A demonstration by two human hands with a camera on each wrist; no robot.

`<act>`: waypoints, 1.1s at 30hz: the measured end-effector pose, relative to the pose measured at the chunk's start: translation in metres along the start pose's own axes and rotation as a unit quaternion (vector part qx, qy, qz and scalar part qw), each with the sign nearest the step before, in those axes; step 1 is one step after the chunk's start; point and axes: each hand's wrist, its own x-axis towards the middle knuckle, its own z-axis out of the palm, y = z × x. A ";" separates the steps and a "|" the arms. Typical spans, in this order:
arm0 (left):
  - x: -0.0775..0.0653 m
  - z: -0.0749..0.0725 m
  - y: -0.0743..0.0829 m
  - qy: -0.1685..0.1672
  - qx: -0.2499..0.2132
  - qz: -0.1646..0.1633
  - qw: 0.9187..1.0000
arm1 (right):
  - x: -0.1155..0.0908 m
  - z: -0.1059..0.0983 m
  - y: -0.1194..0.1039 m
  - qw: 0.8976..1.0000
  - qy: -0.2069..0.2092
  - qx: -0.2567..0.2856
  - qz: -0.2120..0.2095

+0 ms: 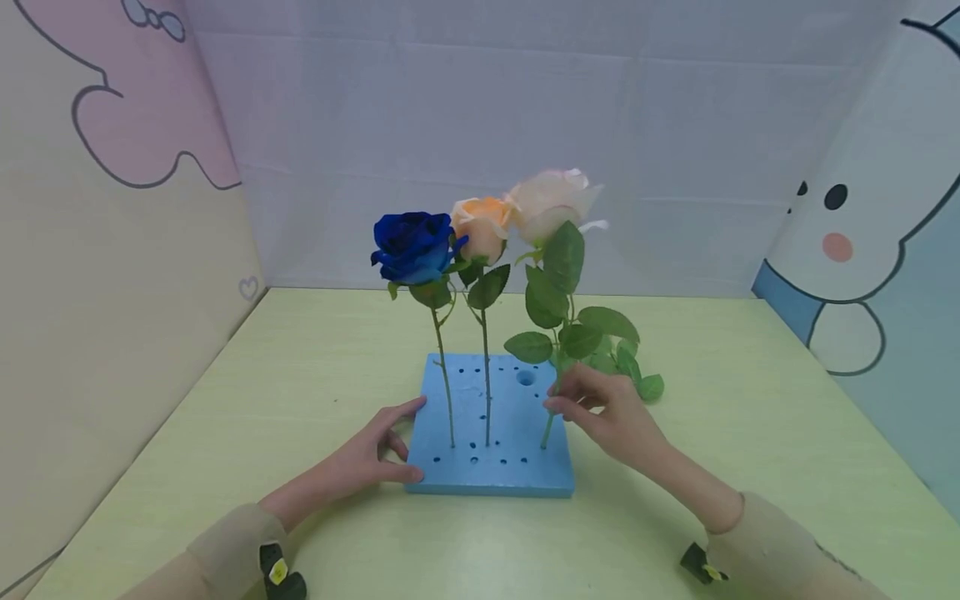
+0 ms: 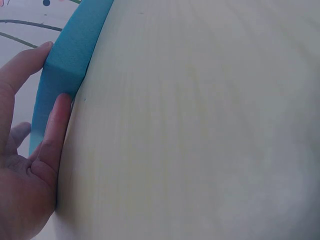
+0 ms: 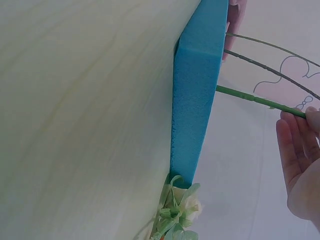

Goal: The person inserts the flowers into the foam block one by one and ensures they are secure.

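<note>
A blue foam block (image 1: 517, 479) with rows of holes lies flat on the table. My left hand (image 1: 367, 454) touches its left side, fingers spread, with the thumb at the near corner; in the left wrist view the fingers (image 2: 61, 112) lie along the block's edge. A blue rose (image 1: 412, 246) and a peach rose (image 1: 480, 227) stand upright in the block. Between thumb and fingers, my right hand (image 1: 611, 412) pinches the green stem (image 3: 240, 94) of a pale pink rose (image 1: 551, 204), whose lower end meets the block near its right side.
Behind the block's right side, green leaves (image 1: 651, 387) lie low on the table (image 1: 315, 375); the right wrist view shows a pale flower (image 3: 190, 207) among leaves there. A white sheet (image 1: 697, 167) hangs behind, and cartoon-printed panels (image 1: 157, 275) flank both sides.
</note>
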 end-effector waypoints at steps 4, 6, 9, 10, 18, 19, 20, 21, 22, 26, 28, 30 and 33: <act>0.001 0.000 -0.003 -0.001 0.002 0.004 1.000 | 0.000 0.001 0.000 1.000 -0.003 -0.005 0.005; 0.001 -0.001 -0.004 -0.002 0.003 0.004 1.000 | 0.000 0.002 0.000 1.000 -0.004 -0.006 0.007; 0.001 -0.001 -0.005 -0.002 0.002 0.004 1.000 | 0.000 0.002 0.000 1.000 -0.006 -0.008 0.009; 0.001 -0.001 -0.005 -0.002 0.002 0.003 1.000 | 0.000 0.002 0.000 1.000 -0.006 -0.008 0.010; 0.001 -0.002 -0.004 -0.001 0.003 -0.001 1.000 | 0.000 0.003 0.003 1.000 -0.005 0.002 -0.007; 0.001 -0.002 -0.005 -0.001 0.003 0.000 1.000 | -0.001 0.004 0.004 1.000 -0.005 0.002 -0.010; 0.001 -0.002 -0.005 0.000 0.004 0.000 1.000 | -0.001 0.004 0.005 1.000 -0.006 0.003 -0.011; 0.001 -0.002 -0.005 0.000 0.004 0.000 1.000 | -0.001 0.004 0.005 1.000 -0.007 0.004 -0.012; 0.001 -0.002 -0.005 0.000 0.005 0.000 1.000 | -0.001 0.004 0.006 1.000 -0.008 0.005 -0.014; 0.001 -0.001 -0.005 0.000 0.007 -0.005 1.000 | -0.002 0.003 0.006 1.000 -0.009 0.010 -0.021; 0.001 -0.001 -0.005 0.000 0.008 -0.011 1.000 | -0.002 0.003 0.006 1.000 -0.008 0.011 -0.026; 0.001 -0.001 -0.006 0.001 0.008 -0.015 1.000 | -0.003 0.002 0.006 0.999 -0.007 0.011 -0.031; 0.001 -0.002 -0.005 0.001 0.007 -0.014 1.000 | -0.003 0.002 0.006 0.999 -0.006 0.011 -0.038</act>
